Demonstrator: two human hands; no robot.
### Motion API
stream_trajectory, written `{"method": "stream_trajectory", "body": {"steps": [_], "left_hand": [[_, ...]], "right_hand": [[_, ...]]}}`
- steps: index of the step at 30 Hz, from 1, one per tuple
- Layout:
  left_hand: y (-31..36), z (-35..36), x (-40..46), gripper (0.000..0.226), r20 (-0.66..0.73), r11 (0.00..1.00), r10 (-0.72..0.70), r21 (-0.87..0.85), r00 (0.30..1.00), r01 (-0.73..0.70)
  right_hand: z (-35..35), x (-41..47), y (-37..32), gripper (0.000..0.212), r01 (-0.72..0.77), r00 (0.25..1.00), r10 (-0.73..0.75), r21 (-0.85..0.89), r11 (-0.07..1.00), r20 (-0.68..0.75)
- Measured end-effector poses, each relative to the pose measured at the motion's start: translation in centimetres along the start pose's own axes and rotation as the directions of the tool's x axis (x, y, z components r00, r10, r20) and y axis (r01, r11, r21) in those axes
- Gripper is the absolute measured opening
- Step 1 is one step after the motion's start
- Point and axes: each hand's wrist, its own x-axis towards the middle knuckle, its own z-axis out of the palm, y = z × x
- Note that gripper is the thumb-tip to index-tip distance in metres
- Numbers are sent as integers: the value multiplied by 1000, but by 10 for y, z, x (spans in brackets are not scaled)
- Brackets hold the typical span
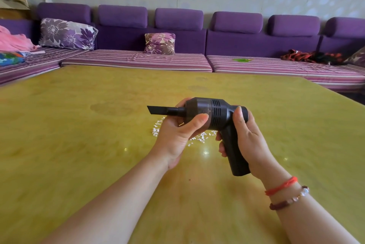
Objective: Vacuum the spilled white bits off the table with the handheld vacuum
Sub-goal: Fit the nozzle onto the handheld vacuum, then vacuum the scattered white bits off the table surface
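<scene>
A black handheld vacuum hangs in the air above the yellow-green table, its flat nozzle pointing left. My right hand grips the handle, thumb lying on the rear of the body. My left hand cups the front barrel from below, thumb pressed against its side. A patch of small white bits lies on the table directly under the vacuum; my hands hide much of it, and more white bits show to the left of my left hand.
A long purple sofa with striped seat pads wraps the far and left sides of the table. Flowered cushions, pink cloth and a dark red garment lie on it. The table's right corner is close by.
</scene>
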Motion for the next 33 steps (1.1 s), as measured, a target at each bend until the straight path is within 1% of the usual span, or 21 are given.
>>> {"method": "stream_trajectory", "body": {"steps": [3, 10, 14, 17, 18, 20, 21, 22, 24, 27, 29, 31, 33], "left_hand": [[0, -1, 0, 45, -6, 1000, -10, 23, 1000, 10], [-2, 1, 0, 32, -30, 1000, -6, 23, 1000, 7], [-4, 3, 0, 37, -68, 1000, 0, 9, 998, 1], [-4, 4, 1, 48, -102, 1000, -16, -26, 995, 13], [-4, 4, 2, 51, -119, 999, -22, -38, 993, 18], [-6, 3, 2, 47, -152, 998, -38, -51, 988, 31], [-7, 2, 3, 44, -167, 998, -46, -50, 985, 38], [-8, 3, 3, 42, -183, 998, -53, -48, 982, 45], [-9, 3, 4, 43, -220, 996, -75, -54, 973, 64], [-8, 4, 3, 51, -252, 996, -90, -39, 964, 83], [-8, 5, 3, 56, -249, 995, -95, -20, 964, 93], [-6, 5, 2, 53, -238, 993, -120, -8, 964, 122], [-3, 4, 2, 48, -215, 984, -154, 57, 964, 170]], "right_hand": [[-1, 0, 0, 27, -19, 1000, 19, 3, 1000, 5], [-1, 1, -3, 28, -79, 997, 77, 41, 996, 27], [-3, 1, -6, 34, -77, 996, 75, 54, 996, 45], [-5, 0, -7, 54, -63, 997, 60, 52, 997, 56], [-6, -1, -6, 62, -53, 997, 53, 3, 999, 61], [-6, -1, -4, 86, -55, 996, 66, -179, 982, 55], [-6, -1, -2, 90, -60, 997, 71, -266, 962, 31], [-5, 0, -1, 87, -65, 998, 66, -326, 943, -8], [-3, 2, 3, 72, -58, 996, 30, -391, 918, -79], [0, 3, 8, 56, -20, 993, -38, -491, 871, -108], [2, 3, 9, 52, -3, 991, -66, -511, 860, -117], [3, 3, 9, 54, 0, 989, -76, -516, 856, -126], [3, 2, 7, 54, -18, 988, -62, -511, 859, -140]]}}
